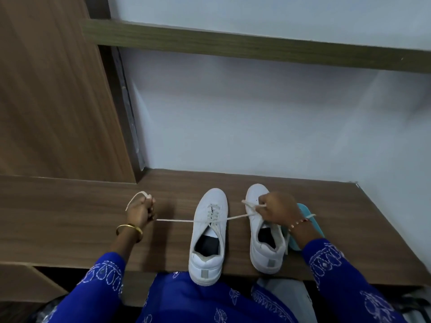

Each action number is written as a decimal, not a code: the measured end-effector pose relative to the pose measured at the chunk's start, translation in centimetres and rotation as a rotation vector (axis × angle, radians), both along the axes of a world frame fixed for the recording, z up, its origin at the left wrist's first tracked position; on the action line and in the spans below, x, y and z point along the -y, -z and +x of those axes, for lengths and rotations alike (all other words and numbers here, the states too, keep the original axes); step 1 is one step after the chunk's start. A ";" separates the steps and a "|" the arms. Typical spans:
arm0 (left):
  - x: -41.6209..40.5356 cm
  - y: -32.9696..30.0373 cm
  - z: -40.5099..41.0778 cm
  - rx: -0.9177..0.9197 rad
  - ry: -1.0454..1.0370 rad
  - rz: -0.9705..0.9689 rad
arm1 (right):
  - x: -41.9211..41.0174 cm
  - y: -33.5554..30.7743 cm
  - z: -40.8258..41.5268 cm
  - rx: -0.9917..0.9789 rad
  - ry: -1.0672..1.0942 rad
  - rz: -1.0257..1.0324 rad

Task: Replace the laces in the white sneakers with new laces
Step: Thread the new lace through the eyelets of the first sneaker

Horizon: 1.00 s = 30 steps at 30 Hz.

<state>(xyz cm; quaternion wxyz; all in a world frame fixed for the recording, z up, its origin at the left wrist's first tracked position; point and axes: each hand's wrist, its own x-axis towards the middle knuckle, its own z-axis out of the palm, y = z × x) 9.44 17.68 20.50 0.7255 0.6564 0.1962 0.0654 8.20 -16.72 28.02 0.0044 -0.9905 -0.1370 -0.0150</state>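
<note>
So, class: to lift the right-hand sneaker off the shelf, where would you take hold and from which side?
Probably the heel collar of the right sneaker, from the near side. Its heel points toward the person, the mouth is open and unlaced, and the right hand and lace crowd the toe end.

Two white sneakers stand side by side, toes pointing to the surface's far edge, heels at its near edge. The left sneaker (208, 231) overhangs the near edge slightly; a cream lace (177, 220) crosses its eyelets, both ends stretched taut sideways. The right sneaker (263, 238) shows no lacing, its tongue exposed.
</note>
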 end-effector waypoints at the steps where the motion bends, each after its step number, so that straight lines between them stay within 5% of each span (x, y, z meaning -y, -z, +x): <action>1: -0.1 0.9 0.0 0.001 -0.010 0.111 | 0.0 0.5 -0.1 -0.007 -0.035 -0.090; 7: 0.8 2.5 -0.3 -0.047 0.070 0.464 | -0.6 1.7 0.7 -0.021 -0.008 -0.180; 14: 3.8 0.8 -0.5 -0.278 0.380 1.087 | -2.3 1.7 0.5 -0.281 0.135 0.474; 18: 7.1 -0.2 -1.3 -0.102 0.514 1.062 | -5.6 1.9 -0.1 -0.454 0.073 0.673; 23: 9.4 -0.1 -2.8 -0.085 0.615 1.067 | -8.3 5.1 -0.6 -0.340 0.051 0.355; 30: 9.3 0.1 -3.5 -0.056 0.511 0.944 | -8.9 6.8 -2.4 -0.232 -0.013 0.240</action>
